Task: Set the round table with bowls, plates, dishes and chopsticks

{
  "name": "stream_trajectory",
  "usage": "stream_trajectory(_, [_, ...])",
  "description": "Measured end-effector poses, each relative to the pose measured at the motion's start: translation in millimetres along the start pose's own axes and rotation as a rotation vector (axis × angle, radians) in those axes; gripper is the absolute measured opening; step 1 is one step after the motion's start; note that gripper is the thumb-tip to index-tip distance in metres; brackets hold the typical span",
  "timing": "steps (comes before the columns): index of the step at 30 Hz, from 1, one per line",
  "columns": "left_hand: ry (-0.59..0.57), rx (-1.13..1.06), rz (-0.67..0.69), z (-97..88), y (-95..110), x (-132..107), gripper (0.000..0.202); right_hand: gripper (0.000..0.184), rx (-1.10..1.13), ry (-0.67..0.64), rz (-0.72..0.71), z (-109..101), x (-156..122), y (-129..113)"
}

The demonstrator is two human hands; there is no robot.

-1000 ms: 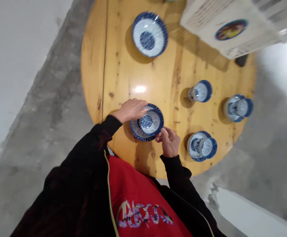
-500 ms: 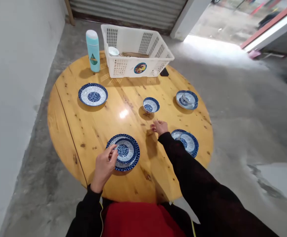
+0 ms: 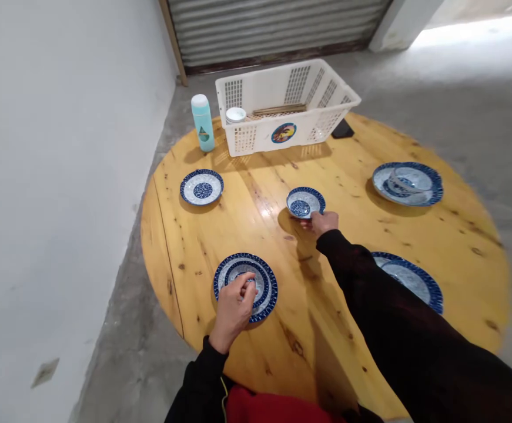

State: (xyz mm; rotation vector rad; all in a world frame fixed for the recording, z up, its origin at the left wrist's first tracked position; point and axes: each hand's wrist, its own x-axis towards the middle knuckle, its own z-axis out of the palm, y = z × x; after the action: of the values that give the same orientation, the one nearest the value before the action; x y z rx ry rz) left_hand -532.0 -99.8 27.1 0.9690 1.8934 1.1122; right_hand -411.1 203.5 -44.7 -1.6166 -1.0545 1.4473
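My right hand [image 3: 324, 223] grips the near right rim of a small blue-and-white bowl [image 3: 306, 204] at the middle of the round table. The bowl's patterned inside faces me. Loosely curled, my left hand [image 3: 234, 305] hovers over a matching bowl [image 3: 259, 288] that sits on a blue-rimmed plate [image 3: 272, 302]. A small gap shows between its thumb and index finger, with nothing held there. At the far left lies a bare plate [image 3: 203, 190] with a blue centre.
On the right stand a plate holding a bowl [image 3: 408, 183] and another blue-rimmed set [image 3: 414, 282], partly behind my right sleeve. Farther back are a white basket [image 3: 256, 138] containing white bowls [image 3: 236, 114] and chopsticks [image 3: 280, 110], a light-blue bottle [image 3: 203, 126] and a black flat object [image 3: 342, 129].
My right hand has reached forward and taken hold of the small bowl's rim. My left hand stays over the near plate, its fingers a little more curled. The view has swung left.
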Motion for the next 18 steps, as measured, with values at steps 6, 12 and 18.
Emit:
stream_trajectory(6, [0.048,-0.106,-0.053,15.6,13,-3,0.044,0.002,-0.146,-0.262,-0.163,-42,-78,-15])
stream_trajectory(12, [0.024,-0.165,-0.084,31.8,25,-38,0.067,0.014,-0.440,-0.758,-0.371,-79,-174,-16])
stream_trajectory(18, [0.063,-0.018,-0.121,40.6,12,-96,0.053,0.026,-0.559,-0.720,-0.480,-105,-230,31])
